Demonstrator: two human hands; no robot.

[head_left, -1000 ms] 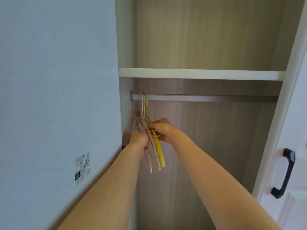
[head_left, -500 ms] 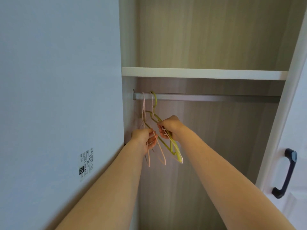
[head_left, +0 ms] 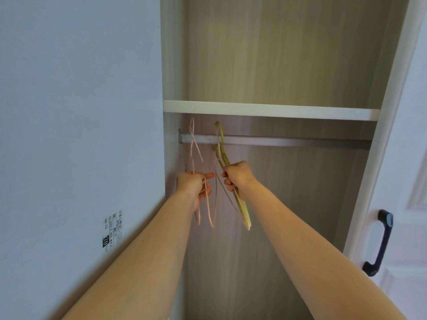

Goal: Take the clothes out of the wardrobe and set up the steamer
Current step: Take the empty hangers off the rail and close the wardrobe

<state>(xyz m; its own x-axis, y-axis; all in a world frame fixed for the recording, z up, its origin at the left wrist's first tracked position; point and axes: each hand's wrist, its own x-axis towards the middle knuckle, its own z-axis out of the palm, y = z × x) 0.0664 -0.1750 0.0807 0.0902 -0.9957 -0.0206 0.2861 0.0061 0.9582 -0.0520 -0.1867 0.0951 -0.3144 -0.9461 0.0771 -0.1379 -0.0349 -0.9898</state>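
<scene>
Pale pink wire hangers stand nearly upright in the middle of the frame, hooks pointing up toward the shelf and long sides trailing down past the wrist. The left hand has its grip closed around them, fingers curled, thumb sticking out to the right. Just beside it, the right hand closes its grip on a yellow-green hanger, whose long axis slants from upper left to lower right; its hook rises in front of the metal rail, though whether it is hooked over the rail cannot be told, and its lower end hangs below the hand. The two hands are close but apart.

The wardrobe fills the centre and upper right of the frame; its wood-grain interior shows only the rail, the shelf and the hangers. Its white door stands open at the right edge, carrying a dark handle. A small printed label is stuck on the pale panel at lower left.
</scene>
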